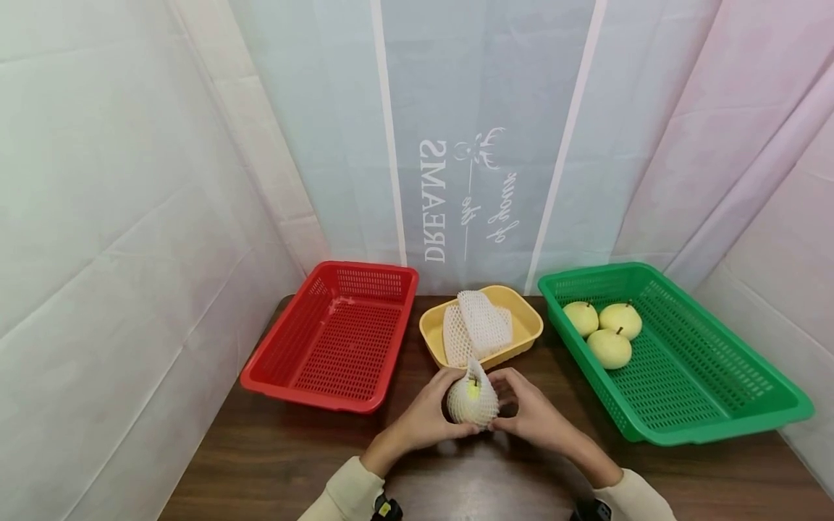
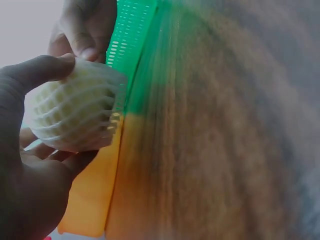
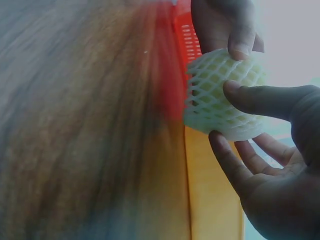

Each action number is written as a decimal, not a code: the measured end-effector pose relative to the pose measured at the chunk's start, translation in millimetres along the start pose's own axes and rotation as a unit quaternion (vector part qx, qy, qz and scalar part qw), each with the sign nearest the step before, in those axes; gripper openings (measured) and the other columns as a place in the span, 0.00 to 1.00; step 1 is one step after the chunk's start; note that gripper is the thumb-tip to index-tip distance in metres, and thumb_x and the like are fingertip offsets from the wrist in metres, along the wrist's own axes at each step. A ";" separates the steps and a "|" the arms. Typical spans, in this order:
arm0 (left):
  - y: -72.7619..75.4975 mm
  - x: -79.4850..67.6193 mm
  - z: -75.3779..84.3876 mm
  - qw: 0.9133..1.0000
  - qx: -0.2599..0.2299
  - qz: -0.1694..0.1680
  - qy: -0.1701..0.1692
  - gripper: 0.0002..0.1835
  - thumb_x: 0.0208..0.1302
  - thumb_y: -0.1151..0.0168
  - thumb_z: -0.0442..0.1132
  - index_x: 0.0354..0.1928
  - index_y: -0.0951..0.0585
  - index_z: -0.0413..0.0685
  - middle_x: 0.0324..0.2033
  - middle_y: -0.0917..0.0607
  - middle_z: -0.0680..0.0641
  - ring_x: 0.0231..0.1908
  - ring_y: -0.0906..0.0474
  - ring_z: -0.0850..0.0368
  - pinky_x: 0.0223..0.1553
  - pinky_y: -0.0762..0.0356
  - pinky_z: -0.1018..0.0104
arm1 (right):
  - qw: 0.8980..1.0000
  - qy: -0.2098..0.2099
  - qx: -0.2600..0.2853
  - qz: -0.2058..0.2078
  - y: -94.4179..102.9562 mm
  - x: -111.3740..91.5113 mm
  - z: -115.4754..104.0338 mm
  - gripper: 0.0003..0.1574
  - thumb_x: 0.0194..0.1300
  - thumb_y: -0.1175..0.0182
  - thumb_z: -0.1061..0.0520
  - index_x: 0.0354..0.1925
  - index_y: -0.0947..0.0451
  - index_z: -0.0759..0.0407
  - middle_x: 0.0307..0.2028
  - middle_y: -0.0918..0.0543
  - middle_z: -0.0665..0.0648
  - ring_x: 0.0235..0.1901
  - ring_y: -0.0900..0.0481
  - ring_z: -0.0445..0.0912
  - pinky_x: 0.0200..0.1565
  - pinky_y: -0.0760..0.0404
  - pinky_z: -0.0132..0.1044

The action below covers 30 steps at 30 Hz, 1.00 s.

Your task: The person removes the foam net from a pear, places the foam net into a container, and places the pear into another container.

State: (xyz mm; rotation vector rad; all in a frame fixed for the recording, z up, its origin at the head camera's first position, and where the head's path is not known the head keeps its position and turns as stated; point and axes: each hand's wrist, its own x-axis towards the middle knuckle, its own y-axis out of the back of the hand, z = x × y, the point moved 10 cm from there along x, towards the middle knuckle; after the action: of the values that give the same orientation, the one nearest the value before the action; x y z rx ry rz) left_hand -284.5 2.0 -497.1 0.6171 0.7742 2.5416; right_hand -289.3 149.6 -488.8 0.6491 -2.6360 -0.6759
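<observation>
A pale yellow pear [image 1: 473,390] sits inside a white foam net sleeve [image 1: 464,409], its stem showing through the top opening in the head view. My left hand [image 1: 426,410] grips it from the left, thumb in front and fingers curled behind and beneath. On the other side, my right hand [image 1: 536,410] pinches the netted pear, with the thumb [image 3: 260,100] on the mesh and fingertips at its lower edge. Both wrist views show the pear held above the dark wooden table.
Behind the hands lies a yellow tray [image 1: 524,318] with several foam net sleeves [image 1: 485,325]. A red basket [image 1: 345,340] stands at the left. On the right, a green basket [image 1: 691,362] holds 3 pears [image 1: 609,349]. A printed curtain [image 1: 495,87] hangs behind the table [image 1: 260,456].
</observation>
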 end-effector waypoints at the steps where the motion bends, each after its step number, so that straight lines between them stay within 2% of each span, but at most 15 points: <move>1: -1.8 0.1 -1.6 1.000 0.001 -0.006 0.004 0.43 0.55 0.15 0.44 0.71 0.27 0.53 0.67 0.25 0.51 0.67 0.26 0.58 0.71 0.26 0.59 | 1.000 -0.001 -0.004 -0.002 -0.8 -0.3 1.2 0.40 0.55 0.19 0.65 0.61 0.28 0.62 0.55 0.21 0.62 0.49 0.15 0.45 0.49 0.12 0.40; 8: -11.3 -2.5 -12.5 0.998 -0.005 -0.046 0.045 0.44 0.57 0.16 0.49 0.73 0.30 0.57 0.68 0.26 0.53 0.67 0.28 0.60 0.70 0.28 0.61 | 1.000 -0.007 -0.020 -0.013 -5.1 -1.6 10.2 0.40 0.55 0.19 0.65 0.60 0.29 0.62 0.55 0.22 0.62 0.49 0.14 0.50 0.48 0.11 0.43; 20: -13.5 -3.7 -25.2 0.996 -0.011 -0.061 0.070 0.45 0.59 0.18 0.50 0.75 0.33 0.59 0.69 0.24 0.54 0.68 0.27 0.61 0.69 0.28 0.60 | 0.999 -0.021 -0.010 -0.039 -8.8 -0.5 13.7 0.40 0.58 0.19 0.61 0.63 0.30 0.61 0.58 0.22 0.63 0.50 0.14 0.54 0.48 0.11 0.44; 25: -13.8 -4.1 -26.1 0.995 -0.004 -0.066 0.078 0.47 0.58 0.17 0.52 0.76 0.33 0.56 0.70 0.24 0.52 0.68 0.27 0.59 0.69 0.27 0.58 | 0.997 0.000 -0.056 -0.045 0.4 0.1 2.6 0.39 0.62 0.20 0.51 0.64 0.28 0.57 0.60 0.21 0.59 0.52 0.15 0.50 0.51 0.13 0.42; 30: -14.7 -3.5 -27.5 0.994 0.008 -0.073 0.085 0.48 0.58 0.18 0.52 0.77 0.33 0.53 0.72 0.25 0.49 0.70 0.28 0.56 0.71 0.28 0.56 | 0.996 0.040 -0.076 -0.008 17.0 5.1 -24.4 0.30 0.68 0.25 0.48 0.61 0.24 0.57 0.55 0.17 0.56 0.50 0.13 0.50 0.50 0.12 0.42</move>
State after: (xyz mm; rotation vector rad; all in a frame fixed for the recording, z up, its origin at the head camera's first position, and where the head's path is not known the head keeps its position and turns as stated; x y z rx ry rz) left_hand -292.2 0.0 -527.5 0.3374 0.8641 2.4785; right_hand -288.9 151.4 -458.7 0.6395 -2.4799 -0.8274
